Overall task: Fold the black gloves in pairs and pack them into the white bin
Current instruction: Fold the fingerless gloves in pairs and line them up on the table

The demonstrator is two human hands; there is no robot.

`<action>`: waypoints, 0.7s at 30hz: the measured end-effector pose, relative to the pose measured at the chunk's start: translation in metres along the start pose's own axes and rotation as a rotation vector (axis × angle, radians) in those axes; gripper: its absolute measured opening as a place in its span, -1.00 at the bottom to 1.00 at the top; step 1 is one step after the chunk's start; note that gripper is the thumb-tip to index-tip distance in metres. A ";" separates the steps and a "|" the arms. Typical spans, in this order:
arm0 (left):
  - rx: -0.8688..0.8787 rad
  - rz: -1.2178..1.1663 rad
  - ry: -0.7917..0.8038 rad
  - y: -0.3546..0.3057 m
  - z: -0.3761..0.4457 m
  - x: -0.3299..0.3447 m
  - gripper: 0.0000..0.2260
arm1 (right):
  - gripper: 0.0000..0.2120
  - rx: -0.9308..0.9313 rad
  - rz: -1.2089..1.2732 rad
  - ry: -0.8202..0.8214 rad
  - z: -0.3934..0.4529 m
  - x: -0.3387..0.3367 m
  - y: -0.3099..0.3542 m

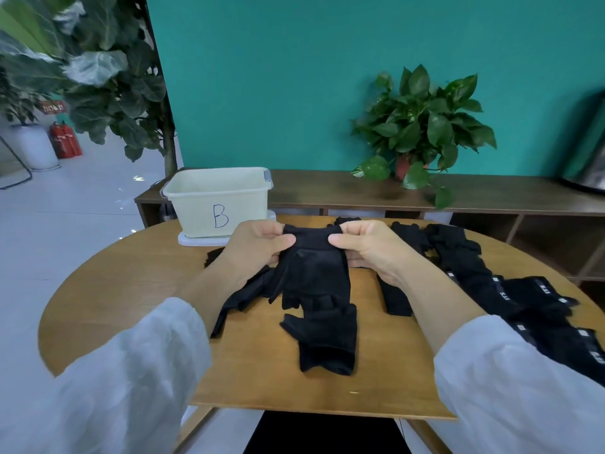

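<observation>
Above the middle of the round wooden table [131, 290] I hold up a black glove [312, 267] by its cuff. My left hand [258, 245] pinches the cuff's left end and my right hand [370, 250] pinches its right end. The glove's fingers hang down towards me. Another black glove [324, 342] lies flat on the table just below it. More black fabric [242, 299] lies under my left wrist. The white bin [219, 204], marked with a blue "B", stands at the table's far left on its lid.
Several more black gloves [510, 290] lie in a heap across the right side of the table. A low wooden shelf [327, 188] with a potted plant [422, 126] runs behind the table. A large leafy plant [98, 77] stands at the back left.
</observation>
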State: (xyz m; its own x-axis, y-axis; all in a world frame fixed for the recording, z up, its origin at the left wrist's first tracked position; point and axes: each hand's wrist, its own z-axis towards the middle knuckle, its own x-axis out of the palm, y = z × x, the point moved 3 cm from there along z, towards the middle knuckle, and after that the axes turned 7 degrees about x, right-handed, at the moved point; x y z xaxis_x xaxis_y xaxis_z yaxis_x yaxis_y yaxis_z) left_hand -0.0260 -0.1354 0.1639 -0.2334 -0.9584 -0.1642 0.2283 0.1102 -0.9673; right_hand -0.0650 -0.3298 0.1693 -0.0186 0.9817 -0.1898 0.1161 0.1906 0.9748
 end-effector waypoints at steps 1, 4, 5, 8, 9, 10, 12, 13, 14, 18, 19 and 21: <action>0.014 0.032 0.010 0.003 0.003 0.003 -0.91 | -0.91 0.002 -0.010 -0.002 0.001 -0.002 -0.003; 0.068 0.162 0.051 0.013 0.015 0.010 -0.89 | -0.87 0.001 -0.025 -0.026 0.011 -0.010 -0.013; 0.083 0.196 0.061 0.017 0.020 0.012 -0.89 | -0.85 0.000 -0.031 -0.037 0.016 -0.012 -0.017; 0.117 0.248 0.076 0.029 0.041 0.018 -0.88 | -0.84 0.002 -0.029 -0.074 0.034 -0.018 -0.028; 0.127 0.266 0.083 0.033 0.049 0.019 -0.88 | -0.83 0.006 -0.027 -0.090 0.041 -0.020 -0.032; 0.140 0.282 0.090 0.037 0.057 0.021 -0.87 | -0.82 0.007 -0.031 -0.105 0.048 -0.023 -0.035; 0.180 0.294 0.102 0.044 0.070 0.024 -0.86 | -0.85 0.003 -0.041 -0.126 0.060 -0.027 -0.042; 0.197 0.297 0.110 0.047 0.075 0.026 -0.86 | -0.88 0.003 -0.043 -0.131 0.066 -0.029 -0.046; 0.207 0.302 0.121 0.050 0.079 0.027 -0.85 | -0.90 0.007 -0.040 -0.132 0.072 -0.030 -0.050; 0.209 0.296 0.145 0.067 0.080 0.030 -0.80 | -0.89 0.014 -0.061 -0.101 0.075 -0.033 -0.065; 0.206 0.289 0.150 0.070 0.076 0.030 -0.80 | -0.89 0.013 -0.081 -0.088 0.072 -0.033 -0.068; 0.204 0.268 0.171 0.076 0.064 0.031 -0.80 | -0.89 0.005 -0.122 -0.059 0.062 -0.033 -0.078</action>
State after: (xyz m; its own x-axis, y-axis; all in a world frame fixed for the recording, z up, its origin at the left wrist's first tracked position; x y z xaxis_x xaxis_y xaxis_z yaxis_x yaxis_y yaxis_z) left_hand 0.0444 -0.1739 0.0980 -0.2900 -0.8432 -0.4528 0.4824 0.2798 -0.8300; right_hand -0.0116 -0.3772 0.0924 0.0257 0.9491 -0.3141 0.1214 0.3089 0.9433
